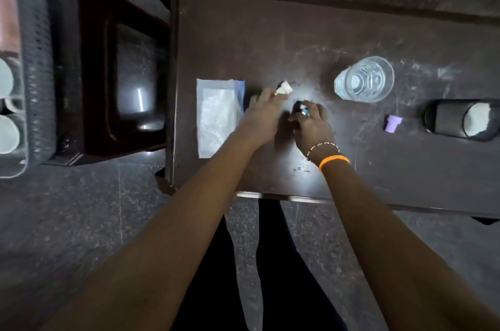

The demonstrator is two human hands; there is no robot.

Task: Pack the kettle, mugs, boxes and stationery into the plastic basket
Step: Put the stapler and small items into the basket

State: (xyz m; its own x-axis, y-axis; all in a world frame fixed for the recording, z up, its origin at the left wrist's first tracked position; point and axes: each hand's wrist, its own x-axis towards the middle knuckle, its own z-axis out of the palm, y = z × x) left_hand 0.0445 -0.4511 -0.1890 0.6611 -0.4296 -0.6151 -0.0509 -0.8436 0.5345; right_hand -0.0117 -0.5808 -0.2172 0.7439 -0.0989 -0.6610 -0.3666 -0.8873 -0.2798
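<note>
Both hands are over the middle of the dark table (pixel 297 33). My left hand (pixel 263 111) is closed on a small white item with a black tip (pixel 284 88), blurred by motion. My right hand (pixel 311 121) grips a small black and blue item (pixel 301 109). A clear plastic pouch (pixel 216 117) lies flat just left of my left hand. The plastic basket (pixel 35 73) stands at the far left and holds two white mugs (pixel 6 106) and a brownish box (pixel 9 17).
A clear drinking glass (pixel 364 79) stands right of the hands. A small purple cap (pixel 392 123) and a black holder with white contents (pixel 462 119) lie at the right. A dark stool (pixel 121 73) sits between basket and table.
</note>
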